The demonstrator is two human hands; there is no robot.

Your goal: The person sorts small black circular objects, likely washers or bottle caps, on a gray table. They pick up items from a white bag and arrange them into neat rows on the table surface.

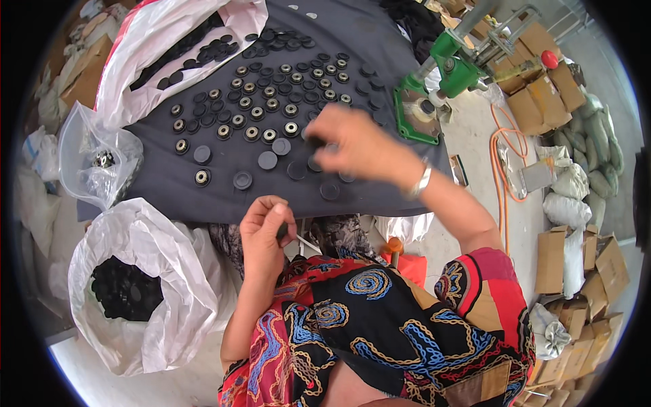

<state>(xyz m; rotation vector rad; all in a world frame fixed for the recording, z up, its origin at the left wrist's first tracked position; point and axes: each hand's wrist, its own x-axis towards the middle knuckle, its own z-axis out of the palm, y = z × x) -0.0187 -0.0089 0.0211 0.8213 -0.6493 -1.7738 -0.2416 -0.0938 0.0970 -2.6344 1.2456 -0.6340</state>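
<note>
Near the cloth's front edge, my left hand [264, 227] is closed, pinching a black round cap [282, 230] between thumb and fingers. My right hand [359, 142] reaches over the front part of the spread-out pieces and is blurred by motion. A dark round cap [314, 142] shows between its thumb and fingertips. Around it on the dark grey cloth [380, 193] lie many black caps, some holding a shiny metal bearing [291, 129], others without one. Closest to me are several plain discs, such as a grey-black disc [267, 160]. What lies under my right hand is hidden.
A green hand press [413, 115] with a red knob stands at the right. An open white sack [183, 285] of black pieces is at the lower left. Behind it are a clear bag [102, 183] and another white sack [122, 88]. Cardboard boxes [536, 105] line the right.
</note>
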